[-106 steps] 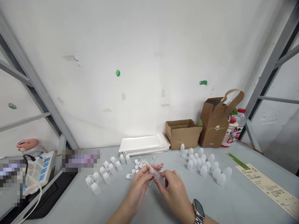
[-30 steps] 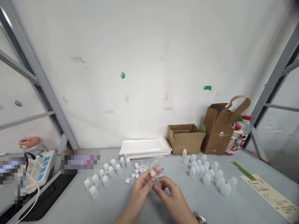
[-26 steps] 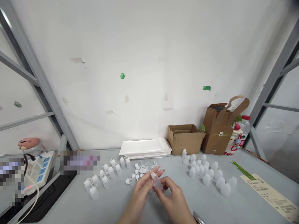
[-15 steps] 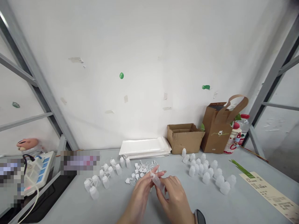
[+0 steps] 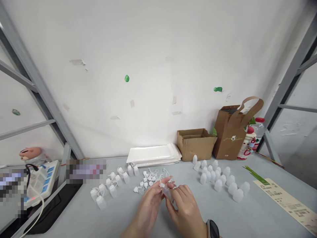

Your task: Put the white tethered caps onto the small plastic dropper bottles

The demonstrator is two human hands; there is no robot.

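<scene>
Between both hands, low in the middle of the view, a small translucent plastic bottle (image 5: pixel 167 192) is held at a tilt with a white cap at its upper end. My left hand (image 5: pixel 151 201) has its fingers at the capped end. My right hand (image 5: pixel 184 206) grips the bottle's body from the right, and a watch is on that wrist. Just behind the left hand lies a pile of loose white caps with straps (image 5: pixel 148 178). Several capped bottles (image 5: pixel 113 190) stand to the left. On the right is a group of bottles without caps (image 5: pixel 218 185).
At the wall are a stack of white envelopes (image 5: pixel 152 155), a cardboard box (image 5: pixel 196 147) and a brown paper bag (image 5: pixel 229 137). Drink bottles (image 5: pixel 259 129) stand beside the bag. A paper slip (image 5: pixel 284 200) lies at right, a power strip (image 5: pixel 47 180) at left.
The view has shifted slightly. My hands remain together on the same bottle, with small finger movements around the cap. The bottles and caps on the table stay in place.
</scene>
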